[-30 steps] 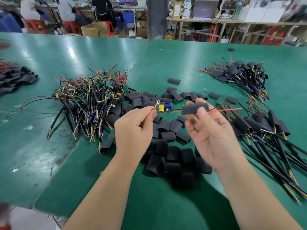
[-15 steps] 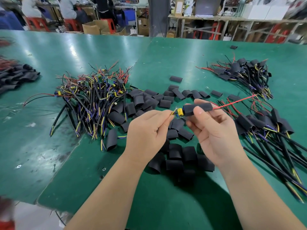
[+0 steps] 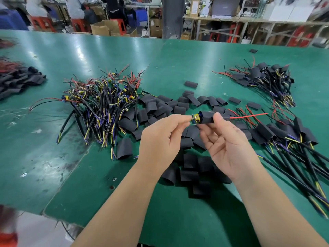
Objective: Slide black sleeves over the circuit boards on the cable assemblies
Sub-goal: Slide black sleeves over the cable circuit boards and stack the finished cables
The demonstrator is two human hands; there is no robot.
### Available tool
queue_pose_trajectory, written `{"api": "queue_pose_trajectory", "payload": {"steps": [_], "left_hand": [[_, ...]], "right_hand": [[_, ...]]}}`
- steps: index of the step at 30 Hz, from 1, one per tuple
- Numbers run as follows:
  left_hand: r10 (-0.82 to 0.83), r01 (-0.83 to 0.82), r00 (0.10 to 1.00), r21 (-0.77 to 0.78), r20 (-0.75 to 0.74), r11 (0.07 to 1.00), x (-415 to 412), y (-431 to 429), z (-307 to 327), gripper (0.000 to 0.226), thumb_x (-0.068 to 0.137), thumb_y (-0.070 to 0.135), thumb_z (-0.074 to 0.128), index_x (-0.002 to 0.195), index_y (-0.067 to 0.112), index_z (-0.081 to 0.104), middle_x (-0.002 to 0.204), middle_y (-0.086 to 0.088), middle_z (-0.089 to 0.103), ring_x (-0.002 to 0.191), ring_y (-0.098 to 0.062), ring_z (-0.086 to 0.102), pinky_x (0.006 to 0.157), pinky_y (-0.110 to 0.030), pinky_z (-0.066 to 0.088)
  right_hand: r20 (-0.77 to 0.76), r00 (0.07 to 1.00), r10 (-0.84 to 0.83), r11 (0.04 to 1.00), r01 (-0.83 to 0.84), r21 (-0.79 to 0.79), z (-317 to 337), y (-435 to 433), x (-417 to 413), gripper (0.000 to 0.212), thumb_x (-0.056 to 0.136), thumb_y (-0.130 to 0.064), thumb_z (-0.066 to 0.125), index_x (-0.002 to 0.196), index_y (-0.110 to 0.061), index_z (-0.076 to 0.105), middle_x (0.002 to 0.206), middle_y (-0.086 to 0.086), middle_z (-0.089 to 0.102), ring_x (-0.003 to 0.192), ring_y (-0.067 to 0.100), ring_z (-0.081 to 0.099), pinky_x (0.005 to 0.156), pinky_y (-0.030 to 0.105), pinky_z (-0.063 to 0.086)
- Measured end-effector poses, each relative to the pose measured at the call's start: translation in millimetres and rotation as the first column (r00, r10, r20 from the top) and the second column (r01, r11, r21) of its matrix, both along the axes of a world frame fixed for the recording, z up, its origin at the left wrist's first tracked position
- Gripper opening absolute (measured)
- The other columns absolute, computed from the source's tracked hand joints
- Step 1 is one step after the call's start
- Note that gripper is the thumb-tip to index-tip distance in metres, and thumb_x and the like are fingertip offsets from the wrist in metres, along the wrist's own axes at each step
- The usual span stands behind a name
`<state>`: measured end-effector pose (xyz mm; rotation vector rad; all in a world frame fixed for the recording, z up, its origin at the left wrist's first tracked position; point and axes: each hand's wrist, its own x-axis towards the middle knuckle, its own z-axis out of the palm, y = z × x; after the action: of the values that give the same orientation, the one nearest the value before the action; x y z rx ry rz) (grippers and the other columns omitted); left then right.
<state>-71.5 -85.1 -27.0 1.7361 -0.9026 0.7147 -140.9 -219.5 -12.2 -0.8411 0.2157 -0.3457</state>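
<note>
The flat black tubular sleeve (image 3: 207,117) sat in the air between your hands, above the loose sleeves, with its long axis running left to right. Its open mouth faced left, and a thin red wire (image 3: 249,115) stuck out of its right end, pointing right. The small green circuit board with a yellow component (image 3: 195,119) was only partly in the mouth; the rest of it was hidden inside. Your right hand (image 3: 226,145) pinched the sleeve between thumb and fingers. Your left hand (image 3: 160,139) pinched the board's left end, though the fingertips hid exactly where. Below lay a scatter of empty black sleeves (image 3: 188,168) on the green table (image 3: 53,157). A tangle of unsleeved cable assemblies (image 3: 99,107) lay to the left and sleeved ones (image 3: 284,136) to the right, their cables cut off by the frame edge.
</note>
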Motion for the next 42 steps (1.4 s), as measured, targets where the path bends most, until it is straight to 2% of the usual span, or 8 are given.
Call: {"api": "queue_pose_trajectory", "payload": {"steps": [3,14,23,27,30,33,37,42], "left_hand": [[0.001,-0.002,0.999,0.013,0.033,1.000,1,1,-1,0.011,0.087,0.003,0.065,0.094,0.005,0.074,0.079,0.000,0.071,0.069,-0.017,0.062,0.063,-0.027,0.050],[0.041,-0.053,0.991,0.092,0.127,0.994,4,4,-2,0.012,0.082,-0.005,0.066,0.088,0.002,0.074,0.082,-0.003,0.072,0.075,-0.016,0.064,0.068,-0.022,0.050],[-0.086,0.072,0.961,-0.060,-0.263,0.996,-1,6,6,0.028,0.082,0.034,0.066,0.098,0.032,0.042,0.081,0.017,0.068,0.056,-0.009,0.057,0.055,-0.015,0.044],[0.256,-0.249,0.934,0.061,-0.249,0.967,22,25,4,0.011,0.091,0.023,0.053,0.094,0.014,0.058,0.081,0.009,0.061,0.074,-0.016,0.056,0.070,-0.028,0.045],[0.635,-0.535,0.734,0.371,-0.239,0.759,35,35,-2,0.020,0.085,0.018,0.057,0.105,0.018,0.063,0.112,-0.002,0.059,0.106,-0.029,0.047,0.090,-0.039,0.034],[0.765,-0.544,0.582,0.568,-0.275,0.618,40,41,-6,0.039,0.084,0.024,0.058,0.122,0.020,0.056,0.137,-0.007,0.044,0.125,-0.031,0.032,0.101,-0.043,0.024],[0.840,-0.491,0.499,0.730,-0.212,0.476,45,45,-9,0.030,0.089,0.027,0.053,0.115,0.015,0.060,0.143,-0.010,0.039,0.127,-0.032,0.032,0.103,-0.043,0.019],[0.864,-0.603,0.477,0.657,-0.157,0.453,57,59,-4,0.024,0.091,0.021,0.055,0.103,0.035,0.070,0.098,0.002,0.066,0.102,-0.027,0.051,0.084,-0.038,0.019]], "right_hand": [[0.018,0.999,0.035,0.998,-0.034,-0.061,-1,3,-1,0.006,0.072,-0.024,0.067,0.071,-0.020,0.070,0.086,0.001,0.076,0.078,0.009,0.072,0.066,0.020,0.054],[0.030,0.999,-0.021,0.926,0.031,-0.376,-1,8,-2,0.035,0.063,-0.021,0.075,0.096,-0.016,0.066,0.089,0.008,0.074,0.084,0.024,0.068,0.073,0.026,0.055],[0.032,0.996,-0.079,0.997,0.079,-0.021,15,1,1,0.036,0.069,-0.007,0.062,0.105,-0.006,0.057,0.080,0.007,0.069,0.070,0.015,0.070,0.059,0.018,0.053],[0.039,0.948,-0.316,0.947,0.317,-0.040,39,-48,-8,0.015,0.081,-0.008,0.062,0.087,-0.010,0.049,0.071,0.005,0.060,0.058,0.009,0.064,0.049,0.012,0.043],[-0.042,0.873,-0.486,0.807,0.430,-0.405,47,-94,-18,0.003,0.089,-0.017,0.058,0.091,-0.020,0.058,0.066,-0.003,0.061,0.051,0.004,0.056,0.050,0.016,0.043],[-0.135,0.758,-0.639,0.384,0.162,-0.909,34,-124,-29,0.024,0.077,-0.034,0.060,0.098,-0.027,0.067,0.090,0.001,0.066,0.075,0.015,0.060,0.078,0.036,0.050],[-0.144,0.632,-0.761,0.141,-0.056,-0.988,9,-112,-26,0.026,0.076,-0.015,0.065,0.101,-0.014,0.072,0.095,0.019,0.071,0.090,0.031,0.064,0.087,0.043,0.049],[-0.022,0.648,-0.761,-0.016,-0.052,-0.999,7,-89,-15,0.028,0.078,-0.008,0.066,0.105,-0.011,0.072,0.103,0.022,0.066,0.101,0.037,0.056,0.092,0.039,0.042]]}}
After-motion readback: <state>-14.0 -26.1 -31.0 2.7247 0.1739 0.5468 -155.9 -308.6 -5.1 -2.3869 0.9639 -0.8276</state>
